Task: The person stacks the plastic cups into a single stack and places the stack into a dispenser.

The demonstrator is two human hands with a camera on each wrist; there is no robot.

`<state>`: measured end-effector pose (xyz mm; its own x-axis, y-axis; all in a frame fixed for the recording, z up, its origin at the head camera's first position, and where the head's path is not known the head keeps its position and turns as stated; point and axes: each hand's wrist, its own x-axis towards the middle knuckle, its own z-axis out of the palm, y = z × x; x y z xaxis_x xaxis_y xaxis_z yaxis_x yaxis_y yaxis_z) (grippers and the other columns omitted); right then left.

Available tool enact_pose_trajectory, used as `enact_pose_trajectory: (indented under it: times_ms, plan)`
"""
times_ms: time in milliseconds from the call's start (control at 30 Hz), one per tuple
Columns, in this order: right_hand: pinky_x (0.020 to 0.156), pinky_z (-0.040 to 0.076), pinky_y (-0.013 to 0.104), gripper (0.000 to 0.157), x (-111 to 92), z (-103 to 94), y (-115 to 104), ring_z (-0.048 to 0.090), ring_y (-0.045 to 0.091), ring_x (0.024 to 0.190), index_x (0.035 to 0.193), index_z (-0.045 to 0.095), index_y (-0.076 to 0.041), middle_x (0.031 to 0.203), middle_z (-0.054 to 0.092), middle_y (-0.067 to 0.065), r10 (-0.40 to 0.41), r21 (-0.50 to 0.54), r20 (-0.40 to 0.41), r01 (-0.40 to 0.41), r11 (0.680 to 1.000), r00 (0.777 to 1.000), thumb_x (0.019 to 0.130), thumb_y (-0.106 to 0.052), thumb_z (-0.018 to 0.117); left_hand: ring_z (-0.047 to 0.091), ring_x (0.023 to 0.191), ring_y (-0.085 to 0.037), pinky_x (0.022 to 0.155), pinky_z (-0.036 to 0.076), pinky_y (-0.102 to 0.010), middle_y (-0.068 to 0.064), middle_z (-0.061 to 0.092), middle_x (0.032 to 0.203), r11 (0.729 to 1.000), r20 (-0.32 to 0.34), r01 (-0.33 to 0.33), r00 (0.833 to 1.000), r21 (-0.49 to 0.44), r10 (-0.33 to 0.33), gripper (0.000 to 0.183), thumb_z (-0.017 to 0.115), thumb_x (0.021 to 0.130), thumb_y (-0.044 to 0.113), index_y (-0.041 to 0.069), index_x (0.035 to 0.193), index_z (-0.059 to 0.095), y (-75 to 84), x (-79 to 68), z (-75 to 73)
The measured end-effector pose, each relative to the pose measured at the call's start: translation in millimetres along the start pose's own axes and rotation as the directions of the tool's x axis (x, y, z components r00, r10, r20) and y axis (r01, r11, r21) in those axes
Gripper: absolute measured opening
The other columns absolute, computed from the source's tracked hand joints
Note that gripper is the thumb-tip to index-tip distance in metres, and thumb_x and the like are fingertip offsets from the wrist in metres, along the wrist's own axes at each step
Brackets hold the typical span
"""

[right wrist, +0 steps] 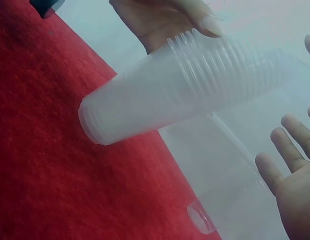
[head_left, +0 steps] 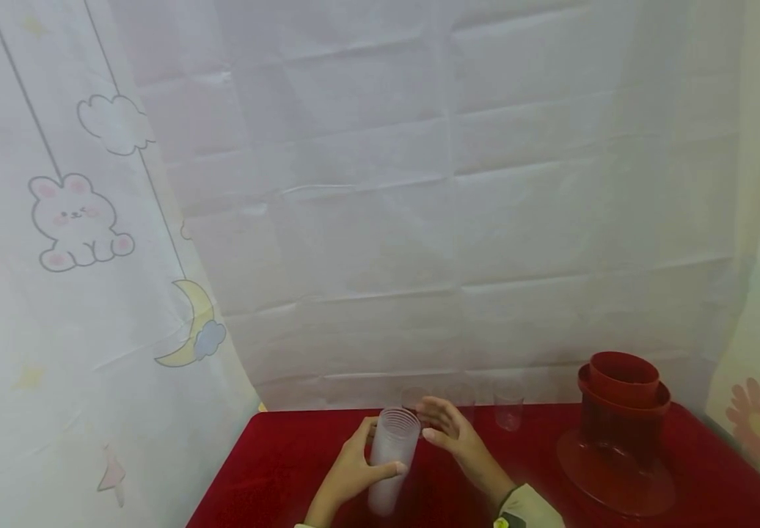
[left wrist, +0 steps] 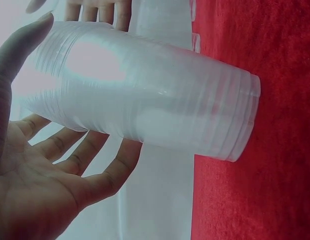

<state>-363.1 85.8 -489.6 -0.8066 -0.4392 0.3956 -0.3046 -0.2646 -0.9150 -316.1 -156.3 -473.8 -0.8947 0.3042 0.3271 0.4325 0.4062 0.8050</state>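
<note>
A tall stack of clear plastic cups point(head_left: 389, 469) is upright with a slight tilt above the red table. My left hand point(head_left: 352, 468) grips the stack from the left, its thumb across the near side. In the left wrist view the fingers point(left wrist: 126, 157) curl along the wall of the stack point(left wrist: 160, 95). To the right of the rims is my right hand point(head_left: 459, 440), its fingers spread and loosely bent, holding nothing. From the right wrist view, that hand point(right wrist: 302, 185) is apart from the stack point(right wrist: 140, 100).
A single clear cup point(head_left: 508, 409) stands near the table's back edge, with fainter cups point(head_left: 462, 400) behind my right hand. On the right is a red cylindrical object point(head_left: 620, 422) with a wide round base. A white sheet point(head_left: 353, 220) hangs behind the red-covered table point(head_left: 274, 455).
</note>
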Motion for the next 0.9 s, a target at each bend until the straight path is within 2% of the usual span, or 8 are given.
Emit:
enact_pose_trajectory:
  times_ms: [167,267,400,567,900]
  plan:
    - [0.099,0.048,0.032,0.055,-1.2,-3.1,-1.8,0.041,0.043,0.136,0.149,0.031,0.0,0.146,0.044,0.026,-0.011,-0.011,-0.005,0.011,1.0,1.0,0.099,-0.005,0.055,0.06,0.108,-0.019,0.077,0.054,-0.034,-0.001,0.06,0.124,1.0,0.008,0.018,1.0,-0.021,-0.018,0.064,0.081,0.084,0.03,0.023,0.138,0.046,1.0,-1.1,-0.5]
    - [0.098,0.048,0.032,0.057,-2.3,-4.9,-2.6,0.039,0.046,0.136,0.15,0.029,0.001,0.148,0.04,0.03,-0.013,-0.02,-0.006,0.013,1.0,1.0,0.099,-0.004,0.054,0.06,0.108,-0.019,0.077,0.054,-0.034,-0.001,0.06,0.124,0.999,0.013,0.024,1.0,-0.028,-0.024,0.064,0.08,0.084,0.03,0.023,0.138,0.045,1.9,-1.8,-0.9]
    - [0.099,0.048,0.035,0.058,-3.2,-7.0,-3.5,0.04,0.043,0.137,0.151,0.031,-0.006,0.148,0.042,0.026,0.007,-0.039,-0.032,-0.008,0.999,0.999,0.099,-0.005,0.056,0.06,0.107,-0.019,0.076,0.055,-0.034,-0.001,0.06,0.123,0.999,0.012,0.026,1.0,-0.032,-0.026,0.065,0.081,0.084,0.031,0.022,0.138,0.045,2.7,-1.8,-1.5]
    - [0.101,0.045,0.04,0.057,-3.0,-10.0,-2.9,0.044,0.038,0.135,0.15,0.036,-0.013,0.144,0.05,0.014,0.017,-0.061,-0.077,-0.022,0.998,0.997,0.098,-0.004,0.057,0.06,0.106,-0.019,0.076,0.054,-0.033,-0.001,0.061,0.122,0.999,0.006,0.021,1.0,-0.027,-0.021,0.064,0.081,0.084,0.029,0.022,0.137,0.046,1.9,-1.3,-1.2]
    - [0.102,0.044,0.041,0.06,-4.3,-13.9,-6.5,0.043,0.039,0.135,0.151,0.035,-0.013,0.144,0.05,0.014,0.012,-0.074,-0.092,-0.019,0.997,0.996,0.097,-0.007,0.06,0.061,0.106,-0.018,0.076,0.054,-0.034,0.0,0.061,0.121,0.999,-0.001,0.031,1.0,-0.016,-0.031,0.064,0.081,0.083,0.031,0.023,0.136,0.046,0.7,-0.9,-0.9]
